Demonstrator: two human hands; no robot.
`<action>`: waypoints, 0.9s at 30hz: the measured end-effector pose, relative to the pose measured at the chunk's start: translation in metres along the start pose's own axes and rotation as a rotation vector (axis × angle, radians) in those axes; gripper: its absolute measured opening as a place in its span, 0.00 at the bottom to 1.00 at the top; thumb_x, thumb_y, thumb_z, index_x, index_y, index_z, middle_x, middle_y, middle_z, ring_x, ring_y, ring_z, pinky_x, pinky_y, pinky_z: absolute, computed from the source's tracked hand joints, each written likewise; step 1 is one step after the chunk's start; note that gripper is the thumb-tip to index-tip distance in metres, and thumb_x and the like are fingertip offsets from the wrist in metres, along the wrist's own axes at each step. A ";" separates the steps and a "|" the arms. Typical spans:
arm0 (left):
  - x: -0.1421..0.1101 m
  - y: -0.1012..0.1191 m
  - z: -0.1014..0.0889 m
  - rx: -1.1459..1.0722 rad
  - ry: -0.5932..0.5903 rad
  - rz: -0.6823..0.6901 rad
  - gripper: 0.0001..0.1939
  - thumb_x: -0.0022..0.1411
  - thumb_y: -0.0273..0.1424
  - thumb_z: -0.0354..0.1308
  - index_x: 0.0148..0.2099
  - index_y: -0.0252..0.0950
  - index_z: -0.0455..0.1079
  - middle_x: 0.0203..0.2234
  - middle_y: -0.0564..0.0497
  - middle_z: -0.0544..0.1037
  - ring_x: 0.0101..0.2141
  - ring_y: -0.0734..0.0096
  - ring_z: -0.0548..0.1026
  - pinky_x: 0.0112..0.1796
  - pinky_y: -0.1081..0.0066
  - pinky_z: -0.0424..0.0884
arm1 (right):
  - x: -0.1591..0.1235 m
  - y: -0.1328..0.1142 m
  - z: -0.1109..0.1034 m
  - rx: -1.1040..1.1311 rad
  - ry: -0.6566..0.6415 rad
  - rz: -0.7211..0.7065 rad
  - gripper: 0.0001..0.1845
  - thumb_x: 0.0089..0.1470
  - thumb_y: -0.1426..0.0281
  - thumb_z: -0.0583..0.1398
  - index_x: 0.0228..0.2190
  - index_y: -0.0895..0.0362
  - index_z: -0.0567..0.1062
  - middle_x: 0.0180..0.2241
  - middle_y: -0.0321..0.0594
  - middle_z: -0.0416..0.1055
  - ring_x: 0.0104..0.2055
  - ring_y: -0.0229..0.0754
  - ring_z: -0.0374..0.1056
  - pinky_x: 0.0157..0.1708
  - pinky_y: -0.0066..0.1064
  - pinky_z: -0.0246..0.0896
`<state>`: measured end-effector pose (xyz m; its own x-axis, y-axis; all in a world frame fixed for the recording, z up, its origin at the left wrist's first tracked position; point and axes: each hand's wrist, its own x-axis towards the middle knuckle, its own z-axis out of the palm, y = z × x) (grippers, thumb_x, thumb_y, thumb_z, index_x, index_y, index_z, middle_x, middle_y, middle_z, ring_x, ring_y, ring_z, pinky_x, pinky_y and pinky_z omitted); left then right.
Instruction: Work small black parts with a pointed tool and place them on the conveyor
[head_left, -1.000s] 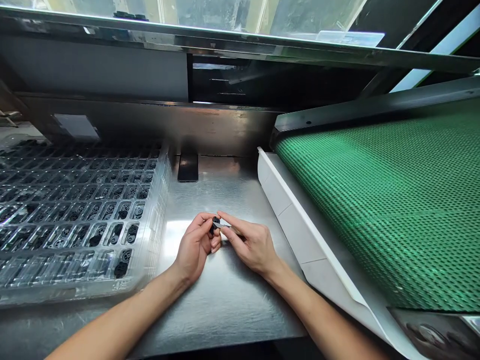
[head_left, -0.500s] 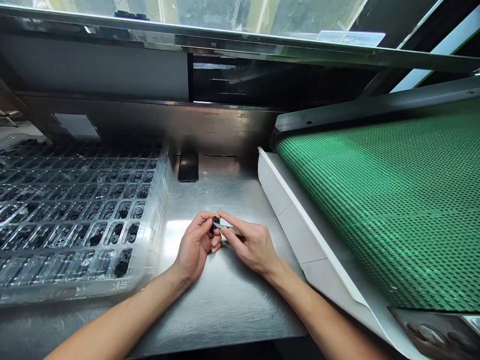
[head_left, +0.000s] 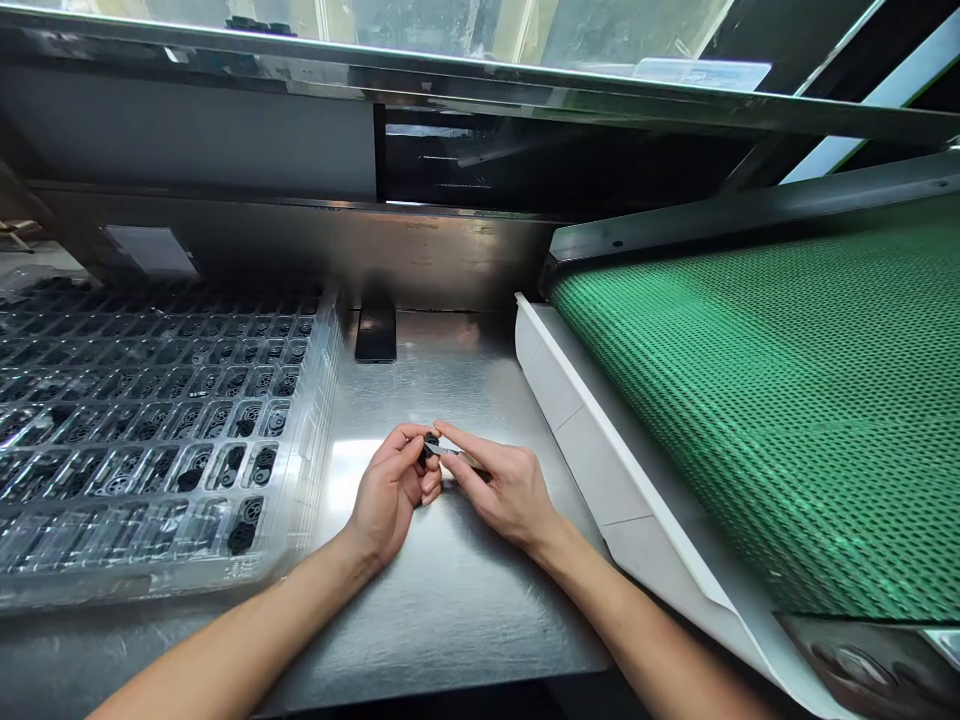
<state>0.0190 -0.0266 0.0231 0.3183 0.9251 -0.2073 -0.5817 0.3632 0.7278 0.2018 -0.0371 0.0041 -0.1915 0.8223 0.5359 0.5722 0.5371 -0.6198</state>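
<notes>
Between the thumb and fingers of my left hand (head_left: 396,482) is a small black part (head_left: 431,447), partly covered by the fingertips. My right hand (head_left: 501,482) is closed around the handle of a small knife (head_left: 442,452), whose pointed metal blade lies against the black part. Both hands are just above the metal table (head_left: 450,600), with their fingertips close together. To the left, a clear plastic tray (head_left: 296,490) has rows of compartments. Many of these hold black parts with round, wheel-like shapes, such as the one (head_left: 242,538) in the near right corner.
A black phone (head_left: 376,334) lies at the back of the table. On the right, a white trough (head_left: 577,425) runs beside a green mesh conveyor belt (head_left: 750,400). A metal ledge (head_left: 480,78) crosses above the work area.
Both hands stay in nearly the same place. The knife and the black part have shifted only very slightly against each other.
</notes>
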 end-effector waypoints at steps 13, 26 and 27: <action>0.000 -0.001 -0.001 0.010 -0.026 -0.022 0.20 0.64 0.42 0.74 0.48 0.35 0.73 0.29 0.53 0.72 0.24 0.76 0.67 0.25 0.75 0.62 | 0.003 0.000 -0.002 0.047 0.024 0.103 0.22 0.75 0.59 0.61 0.61 0.58 0.80 0.31 0.37 0.80 0.29 0.38 0.71 0.32 0.30 0.62; 0.000 0.001 0.003 0.058 -0.051 -0.055 0.23 0.61 0.45 0.75 0.48 0.34 0.75 0.29 0.53 0.73 0.23 0.76 0.68 0.24 0.75 0.63 | 0.005 -0.001 -0.005 0.130 0.188 0.168 0.16 0.71 0.66 0.62 0.55 0.57 0.82 0.26 0.30 0.69 0.23 0.34 0.58 0.27 0.28 0.58; 0.000 0.001 0.003 0.054 -0.048 -0.054 0.23 0.62 0.45 0.74 0.48 0.34 0.75 0.30 0.53 0.73 0.23 0.76 0.69 0.24 0.75 0.64 | 0.005 -0.001 -0.005 0.127 0.182 0.156 0.16 0.71 0.66 0.62 0.55 0.57 0.82 0.26 0.30 0.70 0.23 0.35 0.58 0.27 0.28 0.59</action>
<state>0.0203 -0.0265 0.0262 0.3842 0.8975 -0.2165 -0.5219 0.4045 0.7510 0.2039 -0.0346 0.0103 0.0438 0.8558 0.5155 0.4769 0.4355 -0.7635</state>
